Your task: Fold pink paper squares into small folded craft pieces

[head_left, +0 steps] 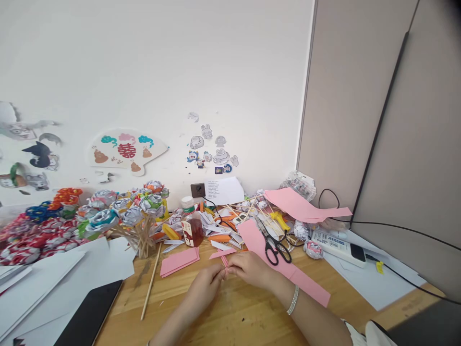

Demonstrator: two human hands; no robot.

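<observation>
Both my hands meet over the wooden desk (230,317), low in the middle of the head view. My left hand (205,284) and my right hand (250,269) are closed in a pinch on a small folded pink paper piece (224,258) that sticks up between the fingertips. A silver bracelet (293,300) sits on my right wrist. A stack of folded pink paper (179,260) lies just left of my hands. A long pink paper sheet (288,269) runs under my right forearm, with black-handled scissors (275,245) lying on it.
Paper flowers on wooden sticks (126,216) stand at the left. A loose wooden stick (151,283), a glue bottle (190,226), white sheets (54,283), a dark tablet (90,317), scrap clutter, a white device (338,245) and black cables (396,226) surround the work spot.
</observation>
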